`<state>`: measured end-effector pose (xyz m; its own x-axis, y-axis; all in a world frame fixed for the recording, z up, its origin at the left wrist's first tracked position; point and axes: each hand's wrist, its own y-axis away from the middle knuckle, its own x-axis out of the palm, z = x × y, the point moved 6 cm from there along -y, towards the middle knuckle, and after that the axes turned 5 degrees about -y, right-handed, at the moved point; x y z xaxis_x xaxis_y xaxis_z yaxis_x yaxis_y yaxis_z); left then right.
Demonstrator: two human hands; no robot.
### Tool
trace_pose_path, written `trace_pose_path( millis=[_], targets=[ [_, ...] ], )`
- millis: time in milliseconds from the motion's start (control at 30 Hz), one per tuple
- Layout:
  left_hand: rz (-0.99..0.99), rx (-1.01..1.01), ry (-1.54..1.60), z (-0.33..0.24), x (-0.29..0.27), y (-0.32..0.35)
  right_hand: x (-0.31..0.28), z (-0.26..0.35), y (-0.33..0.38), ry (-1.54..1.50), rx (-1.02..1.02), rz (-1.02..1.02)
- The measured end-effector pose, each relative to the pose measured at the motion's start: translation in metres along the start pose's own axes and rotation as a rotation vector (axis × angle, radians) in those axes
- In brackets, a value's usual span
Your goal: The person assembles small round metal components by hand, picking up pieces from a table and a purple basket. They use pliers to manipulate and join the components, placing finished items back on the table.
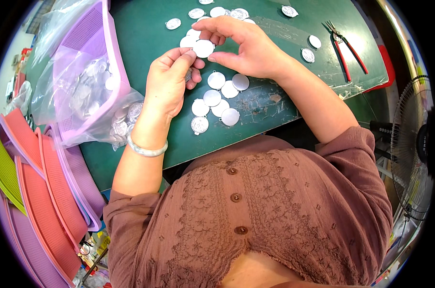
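Between the thumb and fingers of my left hand (165, 86) is a round silver pendant (204, 48), its plain face up. Another patterned pendant (188, 75) shows partly among that hand's curled fingers. My right hand (252, 47) hovers just right of the held pendant, thumb and fingers apart, with nothing visible in its grasp; some fingertips are hidden. Below the hands, several silver pendants (212, 98) lie loosely grouped, mostly smooth side up. One nearer me, a pendant (199, 125), shows a raised pattern. More pendants (196, 13) are scattered beyond my hands.
Red-handled pliers (346, 53) lie on the green table (155, 134) at right. A purple basket (114, 43) with a clear bag (59, 103) of pendants stands at left. Stacked coloured baskets (49, 192) fill the lower left; a fan (409, 149) is at far right.
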<state>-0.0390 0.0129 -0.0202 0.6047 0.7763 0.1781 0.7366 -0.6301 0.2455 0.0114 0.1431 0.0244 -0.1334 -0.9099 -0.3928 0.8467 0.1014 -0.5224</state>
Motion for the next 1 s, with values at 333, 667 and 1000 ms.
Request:
trace_pose_path(
  millis=[333, 667, 1000],
  targets=[
    [0.019, -0.001, -0.039, 0.0004, 0.0014, 0.0004, -0.0003, 0.0021, 0.0008, 0.035, 0.005, -0.012],
    [0.019, -0.031, 0.033, -0.0011, 0.0025, 0.0014, 0.0003, 0.0029, 0.0005, 0.088, -0.037, -0.008],
    [0.046, -0.069, 0.111, -0.001, 0.0023, 0.0015, 0.0008, 0.0048, 0.0002, 0.177, -0.033, 0.0]
  ],
)
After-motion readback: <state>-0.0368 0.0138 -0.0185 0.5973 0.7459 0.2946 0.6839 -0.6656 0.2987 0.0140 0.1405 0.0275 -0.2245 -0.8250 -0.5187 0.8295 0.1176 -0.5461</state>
